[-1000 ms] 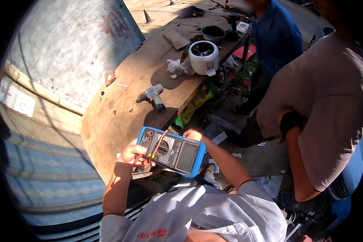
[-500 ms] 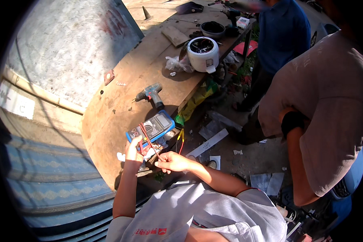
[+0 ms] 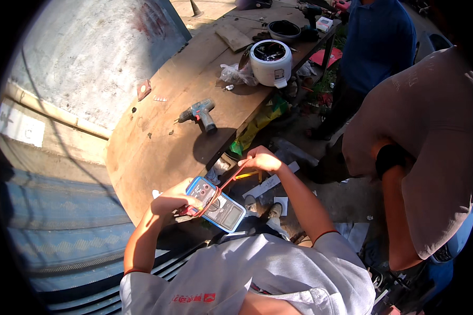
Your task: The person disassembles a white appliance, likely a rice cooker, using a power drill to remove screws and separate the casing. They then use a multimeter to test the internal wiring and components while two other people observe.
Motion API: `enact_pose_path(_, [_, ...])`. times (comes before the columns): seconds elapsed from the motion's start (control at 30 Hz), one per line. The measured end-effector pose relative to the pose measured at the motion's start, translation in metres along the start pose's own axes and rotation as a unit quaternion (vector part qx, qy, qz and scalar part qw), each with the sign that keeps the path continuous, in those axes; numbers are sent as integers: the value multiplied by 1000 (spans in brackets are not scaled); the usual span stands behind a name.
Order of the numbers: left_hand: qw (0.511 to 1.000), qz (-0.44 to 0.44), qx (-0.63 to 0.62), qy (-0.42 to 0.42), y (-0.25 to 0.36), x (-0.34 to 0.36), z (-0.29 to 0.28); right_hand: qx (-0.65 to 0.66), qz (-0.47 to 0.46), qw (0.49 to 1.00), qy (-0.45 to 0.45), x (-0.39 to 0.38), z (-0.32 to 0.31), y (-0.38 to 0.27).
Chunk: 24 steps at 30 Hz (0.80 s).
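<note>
My left hand (image 3: 177, 200) grips the end of a blue-edged multimeter (image 3: 225, 210), which is tilted in front of my body near the table's edge. Red-brown test leads (image 3: 214, 198) are looped around the meter's middle, across its dial. My right hand (image 3: 263, 159), up and to the right of the meter, has its fingers closed on a stretch of those leads, pulled taut from the meter. Yellow probe ends (image 3: 245, 175) hang just under the right hand.
On the wooden table (image 3: 142, 178) lies a cordless drill (image 3: 199, 114). Farther back stand a white rice cooker body (image 3: 270, 65) with its top open, a plastic bag (image 3: 236, 74) and a dark bowl (image 3: 284, 29). Two people stand at the right; papers and scraps litter the ground.
The multimeter has turned round and come closer to my body, off the tabletop's edge. My right hand has moved up and away from it, drawing the lead out.
</note>
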<state>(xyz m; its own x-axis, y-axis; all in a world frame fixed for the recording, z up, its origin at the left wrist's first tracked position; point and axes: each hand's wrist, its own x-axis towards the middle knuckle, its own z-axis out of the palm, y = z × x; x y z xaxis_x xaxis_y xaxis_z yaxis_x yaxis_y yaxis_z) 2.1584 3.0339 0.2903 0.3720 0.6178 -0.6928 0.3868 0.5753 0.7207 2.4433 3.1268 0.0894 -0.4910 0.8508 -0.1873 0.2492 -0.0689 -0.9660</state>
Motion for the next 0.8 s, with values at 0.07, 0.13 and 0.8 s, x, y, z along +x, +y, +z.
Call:
enact_pose_path(0.07, [992, 41, 47, 107, -76, 17, -21, -139, -29, 990, -12, -16, 14, -53])
enact_pose_path(0.13, [991, 5, -47, 127, -96, 37, -21, -278, 4, 961, -1, -32, 23, -87])
enact_pose_path(0.8, [568, 168, -784, 184, -142, 167, -31, 595, 198, 775, 76, 145, 167, -7])
